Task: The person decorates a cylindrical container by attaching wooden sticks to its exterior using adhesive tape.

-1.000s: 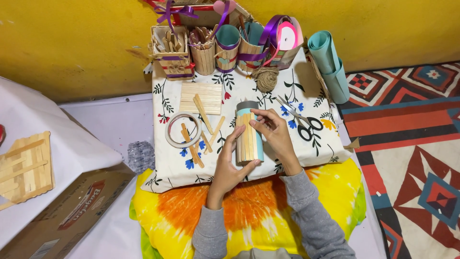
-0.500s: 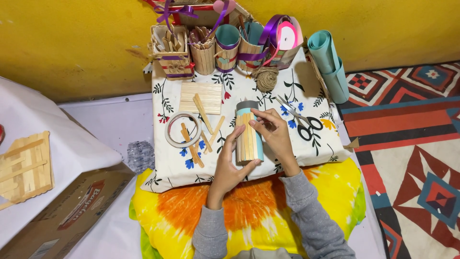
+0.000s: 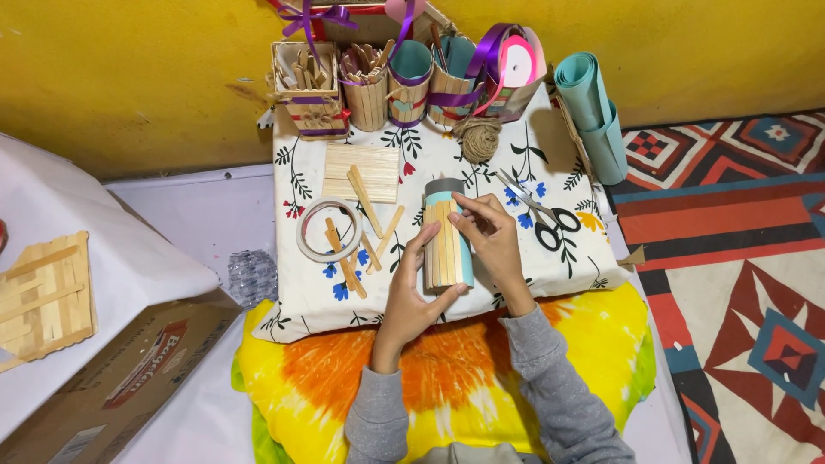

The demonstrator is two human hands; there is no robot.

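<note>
Lying at the centre of the floral cushion [image 3: 550,172], a stick-clad tube [image 3: 447,236] is gripped by the left hand [image 3: 411,292] at 7 o'clock, while right-hand [image 3: 490,236] fingers are pinched on its upper edge; scissors [image 3: 541,215] at 3 o'clock.

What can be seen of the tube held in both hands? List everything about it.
The teal cylindrical tube clad with wooden craft sticks lies lengthwise on the white floral-print cushion, its grey rim pointing toward the yellow wall. Pale sticks sit side by side along its length, covering the upper face; teal shows along the right side and near the top. The left hand cradles its lower left side, and the right hand presses fingers on the sticks near the top.
</note>
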